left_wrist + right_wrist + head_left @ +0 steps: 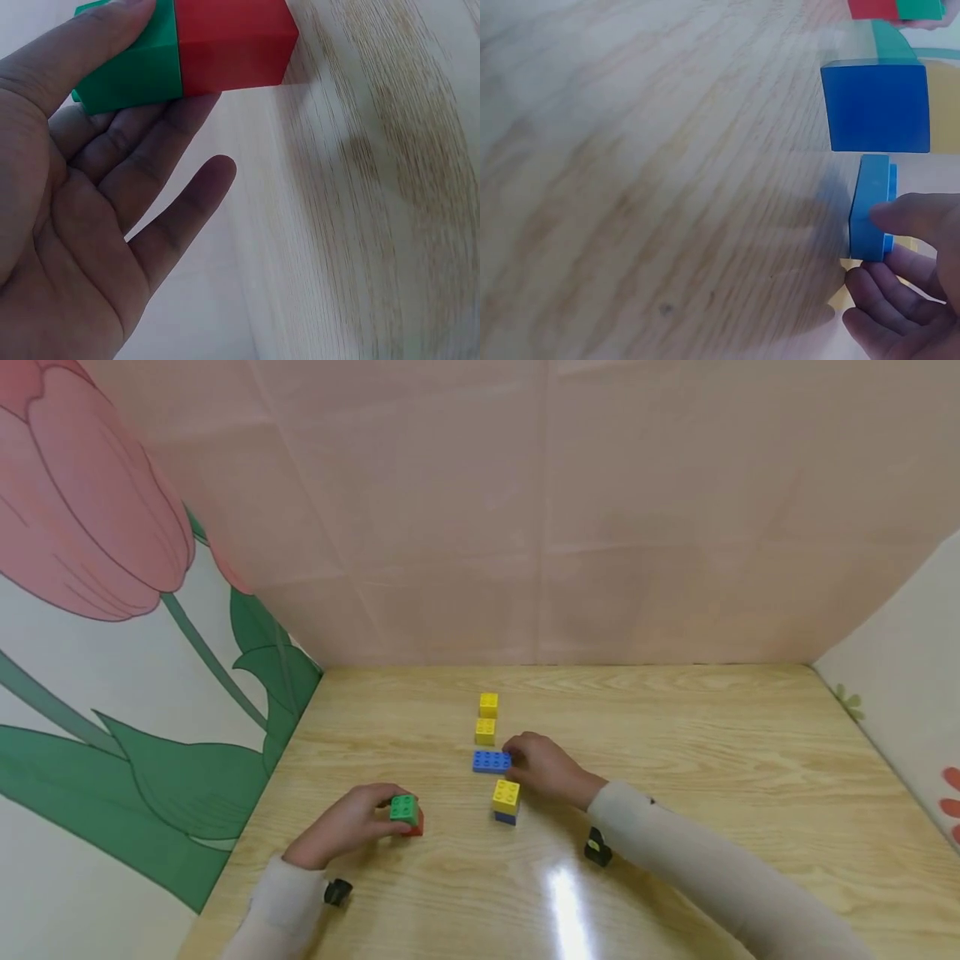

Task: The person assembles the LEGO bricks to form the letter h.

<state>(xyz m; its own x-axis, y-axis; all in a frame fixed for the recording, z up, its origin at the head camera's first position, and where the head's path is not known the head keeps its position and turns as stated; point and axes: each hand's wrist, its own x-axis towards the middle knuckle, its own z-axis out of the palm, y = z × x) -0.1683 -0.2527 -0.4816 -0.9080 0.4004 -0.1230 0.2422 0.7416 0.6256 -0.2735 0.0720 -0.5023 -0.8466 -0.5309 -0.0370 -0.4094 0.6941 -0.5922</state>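
Note:
My left hand (351,823) grips a green toy brick (403,808) between thumb and fingers. That brick is joined on top of a red brick (236,45), whose lower end meets or nearly meets the table; I cannot tell which. With my right hand (551,770) I pinch the right end of a long, flat blue brick (491,762) lying studs up on the table. The thumb lies along its side in the right wrist view, and the fingers are partly behind it. Just nearer stands a yellow brick (506,794) on a dark blue brick (877,109), untouched.
Two small yellow bricks stand behind the flat blue one, the nearer yellow brick (485,732) and the farther yellow brick (489,705). The wooden table (712,743) ends at a pink back wall (540,527). A flower-printed panel (97,635) borders the left side.

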